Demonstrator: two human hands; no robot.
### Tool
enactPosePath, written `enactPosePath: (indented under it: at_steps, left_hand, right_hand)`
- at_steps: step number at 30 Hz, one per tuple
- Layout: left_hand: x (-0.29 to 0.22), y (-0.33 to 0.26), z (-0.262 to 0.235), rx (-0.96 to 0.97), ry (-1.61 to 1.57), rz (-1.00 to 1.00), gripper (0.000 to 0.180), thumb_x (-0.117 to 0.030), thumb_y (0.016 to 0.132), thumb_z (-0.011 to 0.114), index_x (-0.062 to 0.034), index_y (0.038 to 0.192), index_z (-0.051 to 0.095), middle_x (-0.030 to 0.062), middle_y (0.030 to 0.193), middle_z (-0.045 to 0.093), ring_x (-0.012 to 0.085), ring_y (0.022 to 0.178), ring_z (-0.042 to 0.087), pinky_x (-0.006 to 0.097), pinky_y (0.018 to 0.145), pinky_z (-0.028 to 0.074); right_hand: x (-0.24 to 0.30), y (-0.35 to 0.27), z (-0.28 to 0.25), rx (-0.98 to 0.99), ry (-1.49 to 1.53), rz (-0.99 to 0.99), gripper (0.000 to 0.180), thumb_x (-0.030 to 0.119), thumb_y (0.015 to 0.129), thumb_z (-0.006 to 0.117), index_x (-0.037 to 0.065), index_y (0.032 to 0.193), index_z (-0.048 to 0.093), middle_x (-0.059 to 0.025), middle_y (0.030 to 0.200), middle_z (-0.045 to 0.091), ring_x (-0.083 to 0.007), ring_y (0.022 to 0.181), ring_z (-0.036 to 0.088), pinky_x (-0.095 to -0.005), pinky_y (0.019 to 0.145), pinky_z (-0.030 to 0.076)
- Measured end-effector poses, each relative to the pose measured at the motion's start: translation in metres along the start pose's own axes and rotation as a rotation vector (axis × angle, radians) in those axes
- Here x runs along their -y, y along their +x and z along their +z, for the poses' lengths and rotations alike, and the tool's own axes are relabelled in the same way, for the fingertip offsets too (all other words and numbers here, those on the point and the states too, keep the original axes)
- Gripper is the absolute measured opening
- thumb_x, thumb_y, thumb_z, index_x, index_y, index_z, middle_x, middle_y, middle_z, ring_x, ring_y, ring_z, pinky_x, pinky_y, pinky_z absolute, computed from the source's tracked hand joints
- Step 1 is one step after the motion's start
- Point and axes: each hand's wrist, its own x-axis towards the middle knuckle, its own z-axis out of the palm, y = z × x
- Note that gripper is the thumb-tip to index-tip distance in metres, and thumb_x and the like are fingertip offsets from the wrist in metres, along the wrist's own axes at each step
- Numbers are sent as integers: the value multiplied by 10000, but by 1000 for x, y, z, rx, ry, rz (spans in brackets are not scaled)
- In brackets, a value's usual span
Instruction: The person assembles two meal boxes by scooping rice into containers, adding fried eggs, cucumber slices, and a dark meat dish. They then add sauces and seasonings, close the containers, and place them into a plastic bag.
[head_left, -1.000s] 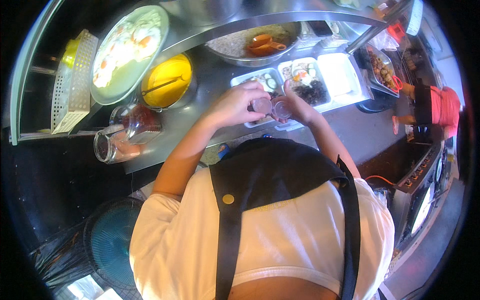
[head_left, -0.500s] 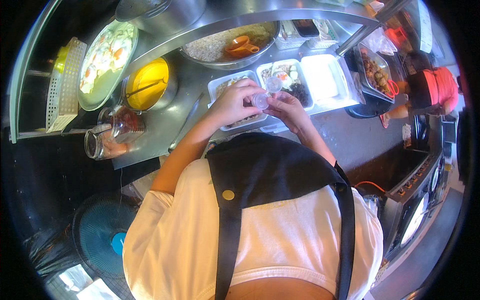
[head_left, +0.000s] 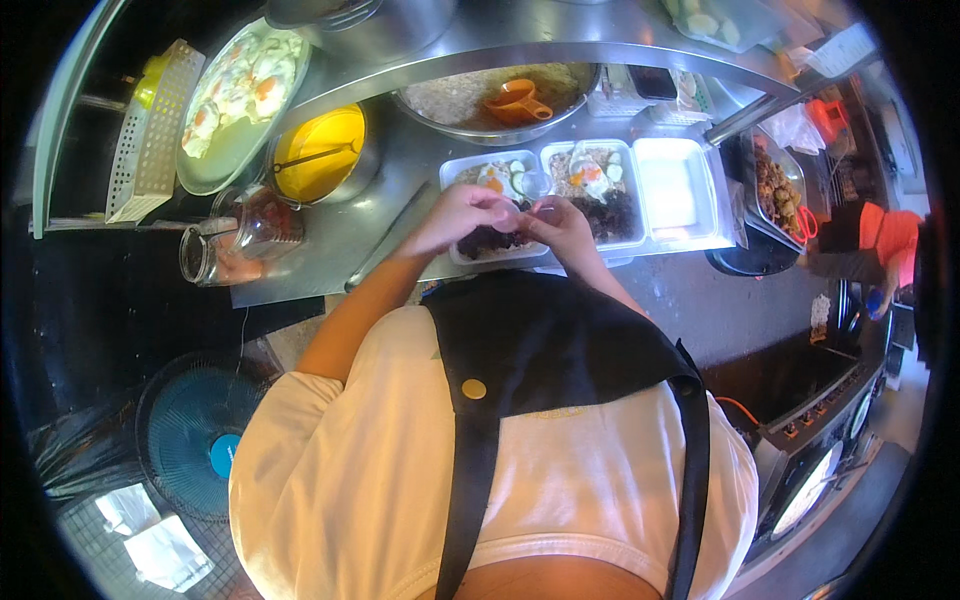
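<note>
Over the nearest meal trays, my left hand (head_left: 465, 218) pinches a small clear plastic sauce cup (head_left: 508, 217) from the left. My right hand (head_left: 562, 230) has its fingertips closed on the cup's right side. A round clear lid (head_left: 537, 184) shows just beyond the fingers; whether it joins the cup is hard to make out. Beneath my hands lies a white tray (head_left: 452, 172) with egg, cucumber slices and dark chopped food. A second white tray (head_left: 640, 215) to its right holds similar food. Farther right is a white tray (head_left: 676, 180) with no food visible in it.
A long-handled utensil (head_left: 390, 235) lies left of the trays. Behind are a pot of yellow liquid (head_left: 320, 165), a platter of fried eggs (head_left: 262, 95) and a large bowl (head_left: 545, 128) with an orange scoop. A metal shelf (head_left: 560, 45) crosses above. Another person (head_left: 890, 240) stands far right.
My hands have come closer together around the cup and dropped slightly nearer my body, covering more of it. The view has shifted, and the person at the right has changed posture.
</note>
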Motion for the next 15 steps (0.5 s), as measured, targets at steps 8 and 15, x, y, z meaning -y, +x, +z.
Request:
enactPosePath:
  at_steps: [8, 15]
  left_hand:
    - [30, 35, -55, -344, 806, 100, 197, -205, 763, 700, -59, 895, 714, 162, 905, 629, 326, 805, 633, 387, 742, 505]
    - [25, 33, -42, -632, 788, -62, 255, -286, 746, 709, -77, 891, 694, 189, 892, 665, 332, 856, 647, 432, 769, 498]
  right_hand:
    - [23, -20, -15, 72, 46, 205, 287, 277, 943, 568, -6, 982, 602, -51, 790, 622, -126, 749, 598, -261, 702, 465]
    - [32, -19, 2, 278, 7, 240, 230, 234, 971, 509, 16, 993, 580, -49, 783, 607, -128, 746, 593, -276, 738, 476]
